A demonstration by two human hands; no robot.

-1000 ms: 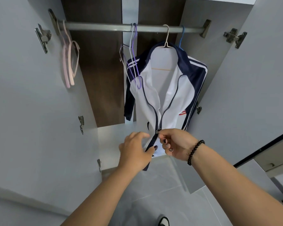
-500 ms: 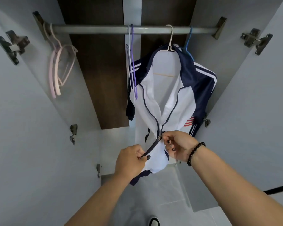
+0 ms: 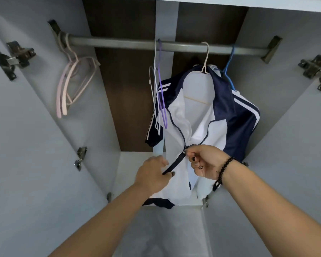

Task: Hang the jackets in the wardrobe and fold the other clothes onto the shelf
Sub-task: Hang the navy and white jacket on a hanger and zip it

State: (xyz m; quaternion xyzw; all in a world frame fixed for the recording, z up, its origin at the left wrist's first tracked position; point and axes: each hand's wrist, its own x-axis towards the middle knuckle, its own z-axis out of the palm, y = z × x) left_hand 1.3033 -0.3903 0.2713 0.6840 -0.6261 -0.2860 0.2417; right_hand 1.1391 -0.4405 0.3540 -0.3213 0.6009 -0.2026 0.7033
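Observation:
A white and navy jacket [image 3: 202,115] with white sleeve stripes hangs on a pale hanger [image 3: 205,58] from the wardrobe rail [image 3: 119,43]. Its front is open above the zip slider. My right hand [image 3: 205,161], with a black bead bracelet on the wrist, pinches the zip slider at the middle of the jacket front. My left hand [image 3: 152,175] pinches the dark zip strip lower down and pulls it taut to the left. The jacket's hem lies over the shelf edge below.
Pink hangers [image 3: 70,84] hang at the rail's left end, a white and a purple hanger [image 3: 161,93] beside the jacket, a blue hanger [image 3: 229,71] behind it. Both wardrobe doors [image 3: 26,145] stand open at the sides. A pale shelf [image 3: 135,164] sits below.
The view has closed in on the wardrobe. My left hand came up and took hold of the zip strip below the slider. My right hand kept its pinch on the slider.

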